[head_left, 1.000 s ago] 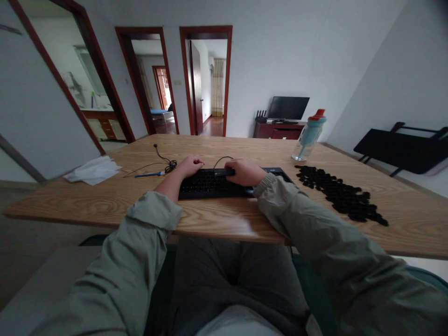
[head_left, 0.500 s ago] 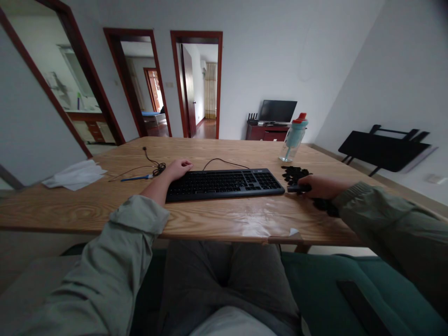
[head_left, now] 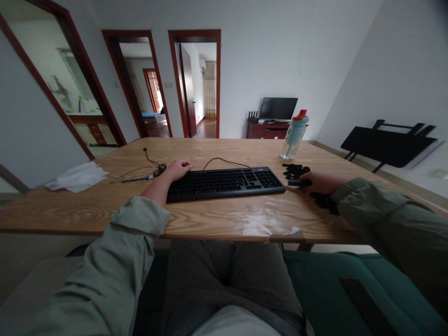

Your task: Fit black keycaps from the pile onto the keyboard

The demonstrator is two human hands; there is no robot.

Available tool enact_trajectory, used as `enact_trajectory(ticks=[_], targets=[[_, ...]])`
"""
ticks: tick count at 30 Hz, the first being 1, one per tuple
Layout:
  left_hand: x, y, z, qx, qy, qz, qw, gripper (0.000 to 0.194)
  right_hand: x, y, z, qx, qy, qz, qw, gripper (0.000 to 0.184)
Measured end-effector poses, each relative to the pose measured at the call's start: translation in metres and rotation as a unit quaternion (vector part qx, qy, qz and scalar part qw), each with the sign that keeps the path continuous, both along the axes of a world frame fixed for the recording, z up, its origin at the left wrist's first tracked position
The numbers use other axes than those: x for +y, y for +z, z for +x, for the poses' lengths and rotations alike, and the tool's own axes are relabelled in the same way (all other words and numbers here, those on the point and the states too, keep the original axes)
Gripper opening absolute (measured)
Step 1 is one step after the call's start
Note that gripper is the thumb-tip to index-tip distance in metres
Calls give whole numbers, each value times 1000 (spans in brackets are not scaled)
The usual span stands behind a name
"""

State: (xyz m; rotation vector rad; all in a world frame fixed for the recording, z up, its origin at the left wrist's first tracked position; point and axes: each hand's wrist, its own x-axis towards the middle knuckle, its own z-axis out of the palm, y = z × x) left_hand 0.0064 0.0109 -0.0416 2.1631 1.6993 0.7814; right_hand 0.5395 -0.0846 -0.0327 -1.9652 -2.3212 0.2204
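A black keyboard [head_left: 227, 184] lies on the wooden table in front of me. My left hand [head_left: 180, 169] is closed at its far left corner, fingers bent over the back edge and partly hidden. To the right of the keyboard, my right hand [head_left: 317, 181] is closed around a small black bar-shaped piece [head_left: 298, 182], whose end points toward the keyboard. Loose black keycaps [head_left: 294, 170] lie in a pile just beyond that hand. More small black pieces [head_left: 325, 202] lie beneath the right wrist.
A clear bottle with a red and teal lid [head_left: 294, 135] stands behind the keycaps. Left of the keyboard are a blue-handled brush [head_left: 137, 178], a coiled black cable [head_left: 159, 169] and white tissues [head_left: 77, 177]. A torn film flap [head_left: 295, 230] sits at the table's front edge.
The view has shifted slightly. My right hand still holds the black piece beside the keycaps, moved very little; my left hand stays on the keyboard corner.
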Motion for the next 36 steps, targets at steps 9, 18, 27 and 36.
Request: enact_trajectory(ticks=[9, 18, 27, 36], targets=[[-5, 2, 5, 3, -4, 2, 1000, 30, 12, 57, -72, 155, 40, 92, 983, 28], [-18, 6, 10, 84, 9, 12, 996, 34, 43, 46, -286, 768, 90, 99, 627, 38], [-20, 4, 15, 53, -27, -13, 998, 42, 70, 22, -349, 845, -17, -4, 535, 24], [-18, 2, 14, 35, -45, -18, 998, 40, 84, 6, -362, 846, -8, 3, 533, 20]])
